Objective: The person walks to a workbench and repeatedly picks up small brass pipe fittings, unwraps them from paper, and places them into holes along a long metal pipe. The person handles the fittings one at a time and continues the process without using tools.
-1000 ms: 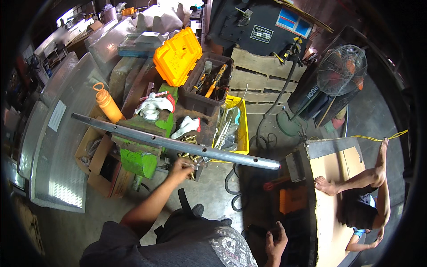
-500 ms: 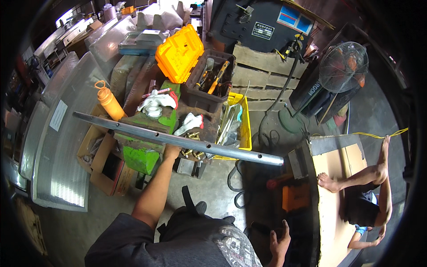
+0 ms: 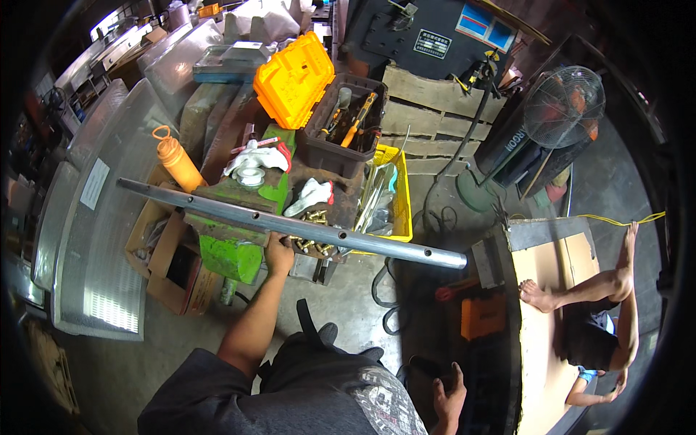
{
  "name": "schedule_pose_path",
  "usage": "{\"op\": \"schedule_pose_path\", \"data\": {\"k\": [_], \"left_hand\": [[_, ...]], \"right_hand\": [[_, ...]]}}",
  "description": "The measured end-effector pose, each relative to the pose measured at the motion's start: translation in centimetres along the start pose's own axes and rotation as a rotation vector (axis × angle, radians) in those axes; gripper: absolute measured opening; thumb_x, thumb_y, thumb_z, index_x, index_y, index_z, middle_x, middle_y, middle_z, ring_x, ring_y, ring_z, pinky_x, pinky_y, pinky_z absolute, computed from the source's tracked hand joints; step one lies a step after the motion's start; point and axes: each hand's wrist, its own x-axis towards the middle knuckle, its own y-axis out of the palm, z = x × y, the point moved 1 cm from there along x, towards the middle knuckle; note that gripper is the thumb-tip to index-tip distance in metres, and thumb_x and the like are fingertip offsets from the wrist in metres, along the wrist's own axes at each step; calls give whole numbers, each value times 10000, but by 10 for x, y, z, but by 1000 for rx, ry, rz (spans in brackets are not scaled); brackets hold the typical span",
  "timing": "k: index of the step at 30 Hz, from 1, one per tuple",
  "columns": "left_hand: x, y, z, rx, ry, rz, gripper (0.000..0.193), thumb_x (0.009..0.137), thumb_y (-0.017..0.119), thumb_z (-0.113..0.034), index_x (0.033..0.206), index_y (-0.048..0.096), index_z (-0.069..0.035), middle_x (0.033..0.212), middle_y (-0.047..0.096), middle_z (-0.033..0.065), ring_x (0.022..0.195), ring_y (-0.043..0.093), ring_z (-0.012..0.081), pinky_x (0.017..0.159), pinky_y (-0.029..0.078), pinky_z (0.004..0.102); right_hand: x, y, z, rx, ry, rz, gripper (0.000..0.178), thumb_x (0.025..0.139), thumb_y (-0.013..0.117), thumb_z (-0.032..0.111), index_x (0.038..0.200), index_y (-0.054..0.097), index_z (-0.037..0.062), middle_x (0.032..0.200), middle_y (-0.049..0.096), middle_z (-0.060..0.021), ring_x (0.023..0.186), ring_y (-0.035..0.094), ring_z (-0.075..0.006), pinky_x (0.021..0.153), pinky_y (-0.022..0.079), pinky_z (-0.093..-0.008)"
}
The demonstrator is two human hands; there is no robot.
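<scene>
A long grey metal tube (image 3: 312,228) with several round holes lies across the green bench vise (image 3: 230,255). My left hand (image 3: 278,257) is at the near side of the tube, by the bench edge, with its fingers curled; whatever they hold, if anything, is hidden. Several brass fittings (image 3: 317,247) lie on the bench just right of that hand, partly under the tube. My right hand (image 3: 449,395) hangs at the lower right, away from the bench, its fingers apart and nothing in it. White work gloves (image 3: 310,197) and a roll of white tape (image 3: 250,176) rest behind the tube.
A dark toolbox (image 3: 335,148) with an orange lid stands at the back of the bench, beside a yellow crate (image 3: 401,196). An orange bottle (image 3: 180,164) is at the left. To the right, a person lies on cardboard (image 3: 540,348) near a standing fan (image 3: 564,107).
My left hand has drawn slightly back toward me from beneath the tube, and more of its fingers shows. My right hand has shifted slightly down and left, still open.
</scene>
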Motion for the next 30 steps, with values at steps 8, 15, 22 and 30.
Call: {"op": "schedule_pose_path", "data": {"k": [8,15,22,30], "left_hand": [[-8,-22,-27,108,-81,61,339,815,651,-56,1144,568,-56,962,682,153,932,650,361,789,508,450],[-5,-21,-50,336,343,30,326,805,669,-123,1123,632,-61,1043,663,207,959,627,410,835,491,494],[51,29,-51,434,424,496,114,796,660,-180,796,658,-65,934,645,209,888,624,395,746,490,515],[62,49,-52,596,472,619,128,790,669,-199,832,695,-81,942,622,203,912,619,396,786,489,492]], "right_hand": [[12,-6,42,44,111,63,583,801,669,7,1353,486,-29,766,669,-115,698,636,-177,740,515,-291],[13,-2,37,66,55,65,586,804,666,10,1357,481,-37,786,669,-117,712,638,-183,737,516,-294],[19,-3,40,18,27,52,600,802,659,-4,1368,462,-31,765,666,-84,695,615,-127,718,504,-268],[10,6,31,95,75,36,590,801,662,-23,1362,479,-16,763,658,-71,697,605,-120,710,499,-262]]}}
